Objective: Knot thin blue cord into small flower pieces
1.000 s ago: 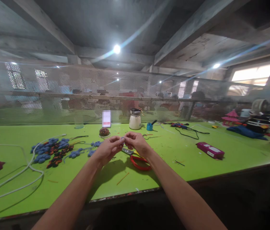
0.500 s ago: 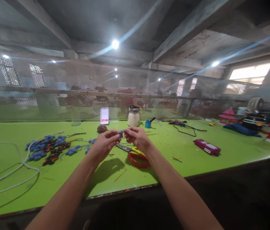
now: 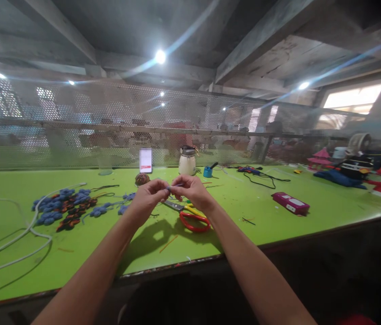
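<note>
My left hand (image 3: 150, 198) pinches a small blue crochet piece (image 3: 168, 188), mostly hidden by the fingertips. Close beside it, my right hand (image 3: 193, 193) has its thumb and finger closed on a thin bluish yarn strand (image 3: 177, 185) that runs to the piece. Both hands are raised above the green table. Beneath them lie scissors (image 3: 195, 223) with red and yellow handles, blades pointing left. Left of my hands, blue crocheted flowers (image 3: 48, 205) and black-and-orange ones (image 3: 71, 215) lie in a loose pile.
A dark ball of yarn (image 3: 142, 179), a propped phone (image 3: 145, 160) and a cream jug (image 3: 186, 161) stand behind my hands. A blue pot (image 3: 208, 171) is near the jug. On the right lies a purple box (image 3: 291, 203); a white cable (image 3: 38, 232) curves at left.
The fingertips have closed further over the blue piece, so less of it shows. A thin strand now stretches between my two hands. The view has shifted slightly.
</note>
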The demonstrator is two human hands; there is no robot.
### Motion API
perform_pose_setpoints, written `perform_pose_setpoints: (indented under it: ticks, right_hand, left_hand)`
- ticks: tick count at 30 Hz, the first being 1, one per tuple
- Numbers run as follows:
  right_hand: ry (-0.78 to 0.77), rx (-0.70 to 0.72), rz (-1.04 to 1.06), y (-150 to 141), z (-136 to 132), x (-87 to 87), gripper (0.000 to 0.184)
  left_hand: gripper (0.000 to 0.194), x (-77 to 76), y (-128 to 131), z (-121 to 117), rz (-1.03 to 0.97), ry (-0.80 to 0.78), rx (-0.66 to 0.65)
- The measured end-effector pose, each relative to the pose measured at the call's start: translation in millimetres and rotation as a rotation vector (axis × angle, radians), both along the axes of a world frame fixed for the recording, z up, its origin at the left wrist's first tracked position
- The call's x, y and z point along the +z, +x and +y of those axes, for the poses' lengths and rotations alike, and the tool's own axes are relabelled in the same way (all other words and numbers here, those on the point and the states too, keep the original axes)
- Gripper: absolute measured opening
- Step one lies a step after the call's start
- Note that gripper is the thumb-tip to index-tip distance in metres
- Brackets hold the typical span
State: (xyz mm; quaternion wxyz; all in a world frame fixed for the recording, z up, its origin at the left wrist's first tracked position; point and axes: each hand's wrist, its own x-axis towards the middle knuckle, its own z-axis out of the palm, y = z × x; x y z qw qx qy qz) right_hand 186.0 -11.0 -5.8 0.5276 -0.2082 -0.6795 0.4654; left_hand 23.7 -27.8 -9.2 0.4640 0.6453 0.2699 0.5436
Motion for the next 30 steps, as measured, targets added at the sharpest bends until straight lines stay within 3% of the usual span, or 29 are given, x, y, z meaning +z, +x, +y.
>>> perform_pose_setpoints:
  ticks: [6, 12, 16, 22, 26, 30]
  right_hand:
    - [0.017, -0.054, -0.219, 3, -5, 4.0, 0.029]
    - [0.003, -0.071, -0.206, 4, 0, 2.0, 0.03]
    - [-0.034, 0.045, -0.123, 5, 2, -2.0, 0.027]
    - [-0.151, 0.197, 0.012, -3, -1, -7.5, 0.026]
    - [-0.216, 0.176, 0.051, -8, 0, -9.6, 0.028]
    - [-0.178, 0.074, 0.004, -9, 3, -11.5, 0.03]
  left_hand:
    - [0.01, 2.4, 1, 0, 0.167, 0.064, 0.102]
    - [0.013, 0.8, -1, 3, 0.24, 0.079, 0.069]
    - [0.01, -1.3, -4, 2, 0.153, -0.043, -0.103]
    - [0.005, -3.2, -5, 3, -0.026, -0.236, -0.256]
    - [0.004, -5.5, -5, 5, -0.116, -0.329, -0.281]
    - [0.004, -8.5, -3, 7, -0.228, -0.413, -0.252]
